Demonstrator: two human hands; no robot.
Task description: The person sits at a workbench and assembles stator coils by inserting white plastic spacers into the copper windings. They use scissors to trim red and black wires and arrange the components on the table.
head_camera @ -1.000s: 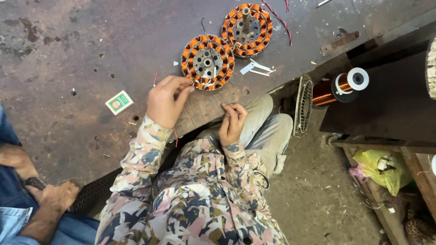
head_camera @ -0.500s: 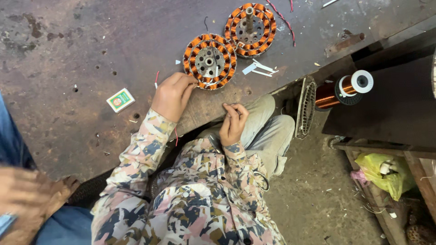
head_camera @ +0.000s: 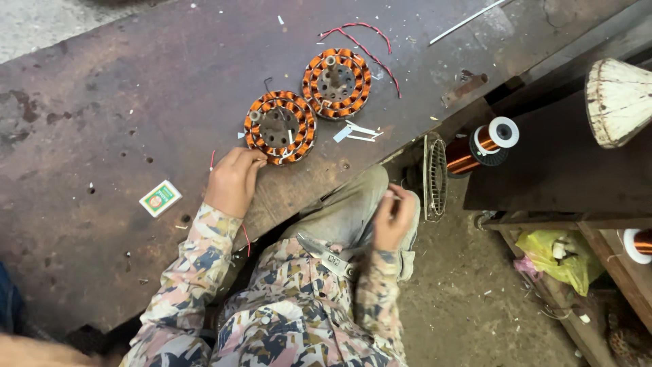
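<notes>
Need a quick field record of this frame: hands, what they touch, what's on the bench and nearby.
left hand: resting on the bench, fingertips at the edge of the near wound stator
right hand: over the lap, off the bench; pinching something too small to tell
second wound stator: farther back, apart from the first
red wire: loose by the second stator
matchbox: left of the left hand
bench: rusty metal plate
copper wire spool: right of the bench
</notes>
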